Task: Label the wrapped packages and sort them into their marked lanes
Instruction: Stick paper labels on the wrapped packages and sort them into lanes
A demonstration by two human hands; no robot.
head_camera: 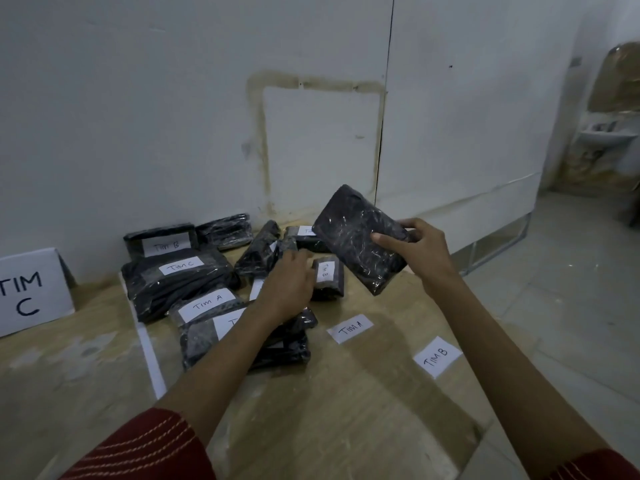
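The right hand holds in its grip a black plastic-wrapped package, no label showing, raised above the plywood bench. The left hand reaches into the heap of black wrapped packages, and I cannot tell its grip. Most there carry labels, but a white TIM A paper slip and a white TIM B paper slip lie loose, so sorting looks hardly begun.

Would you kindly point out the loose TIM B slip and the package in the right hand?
loose TIM B slip (437, 357): head view, paper's middle.
held package (349, 230): head view, middle of its wrapped face.
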